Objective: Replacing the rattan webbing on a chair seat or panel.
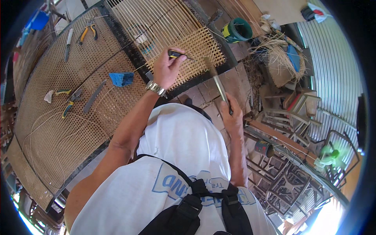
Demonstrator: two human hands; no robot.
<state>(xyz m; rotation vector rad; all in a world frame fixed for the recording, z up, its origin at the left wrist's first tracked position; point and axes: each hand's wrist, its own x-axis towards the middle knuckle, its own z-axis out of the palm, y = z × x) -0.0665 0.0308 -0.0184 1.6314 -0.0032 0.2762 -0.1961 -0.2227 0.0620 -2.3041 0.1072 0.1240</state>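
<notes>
Pale cane strips, loose and parallel at the top of the head view and plaited into an open checked weave lower down, make up the panel at upper centre, set inside a dark frame. Over the weave, the left hand grasps a small tool by its yellow and black handle, pinched between thumb and fingers, its thin tip pointing right; whether the tip touches the cane cannot be told. A metal watch circles the left wrist.

Right of centre, the right hand is closed around the dark grip of a hammer. Its shiny shaft slants up and left, and its blurred head is over the right part of the weave; contact there cannot be made out.

Brown cane mesh spreads across the left of the frame. Lying on it are a knife and orange-handled pliers at upper left, and lower down a blue block, a dark blade, a second pair of pliers and a white lump.

At upper right are a green bucket and a heap of dry strips; wooden chair frames crowd the lower right.
</notes>
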